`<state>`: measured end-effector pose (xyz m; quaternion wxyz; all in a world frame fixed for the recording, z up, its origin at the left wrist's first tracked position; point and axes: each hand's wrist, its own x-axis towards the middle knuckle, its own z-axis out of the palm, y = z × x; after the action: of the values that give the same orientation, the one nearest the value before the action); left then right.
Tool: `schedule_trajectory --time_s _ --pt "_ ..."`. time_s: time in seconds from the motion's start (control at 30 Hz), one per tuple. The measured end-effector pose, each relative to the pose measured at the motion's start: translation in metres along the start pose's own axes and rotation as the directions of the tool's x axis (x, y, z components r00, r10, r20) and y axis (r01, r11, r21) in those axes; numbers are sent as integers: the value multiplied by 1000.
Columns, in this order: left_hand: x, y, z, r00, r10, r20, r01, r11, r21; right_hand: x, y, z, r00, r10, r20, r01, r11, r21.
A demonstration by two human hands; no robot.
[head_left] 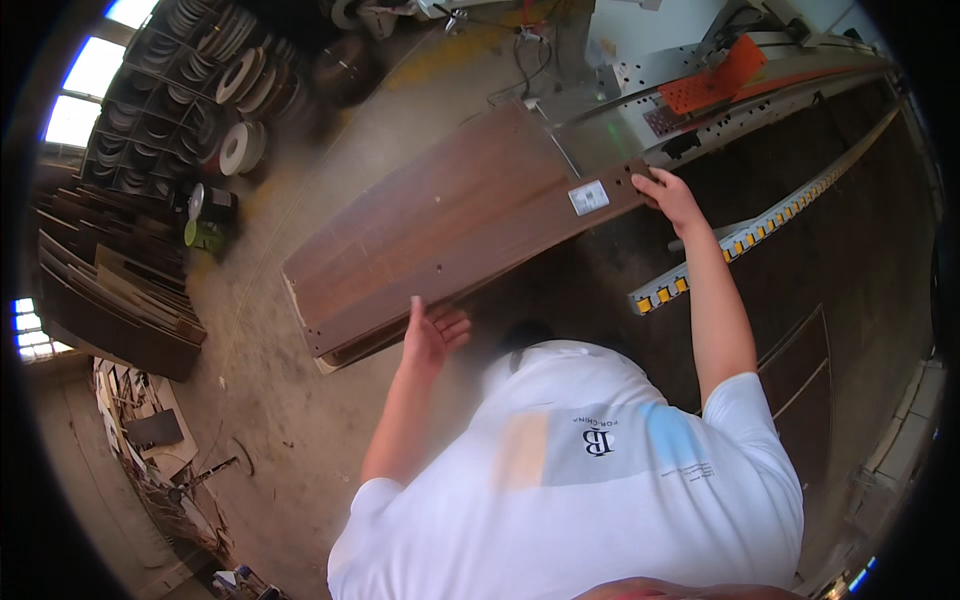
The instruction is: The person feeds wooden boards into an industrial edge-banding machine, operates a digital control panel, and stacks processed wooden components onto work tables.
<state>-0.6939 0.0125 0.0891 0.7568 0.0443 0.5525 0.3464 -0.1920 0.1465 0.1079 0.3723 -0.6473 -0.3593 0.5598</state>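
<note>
A long, wide brown board (pixel 430 210) with small holes along its edge lies slanted in front of me. It carries a white label (pixel 589 198) near its right end. My right hand (pixel 672 197) grips the board's right end by the near corner, thumb and finger on top, the other fingers partly hidden. At the board's near edge, toward its left part, is my left hand (pixel 432 332). Its thumb points up against the edge and its fingers stretch out to the right, apart, not wrapped round the board.
Beyond the board's right end stands a metal machine bed with an orange perforated plate (pixel 712 78). A rail with yellow rollers (pixel 740 240) runs off to the right. Racks of round discs (pixel 170 110), stacked boards (pixel 120 290) and a green bucket (pixel 204 236) stand at the left.
</note>
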Motion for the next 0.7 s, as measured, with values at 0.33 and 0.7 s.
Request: schedule_trajectory --time_s 0.33,0.7 --pt "68 76 133 878 308 367 -441 819 368 49 47 11 996 -9 -87 6 999 -34" --pt "350 212 364 309 887 343 -708 -27 706 -47 50 11 934 -225 -276 138 943 -302"
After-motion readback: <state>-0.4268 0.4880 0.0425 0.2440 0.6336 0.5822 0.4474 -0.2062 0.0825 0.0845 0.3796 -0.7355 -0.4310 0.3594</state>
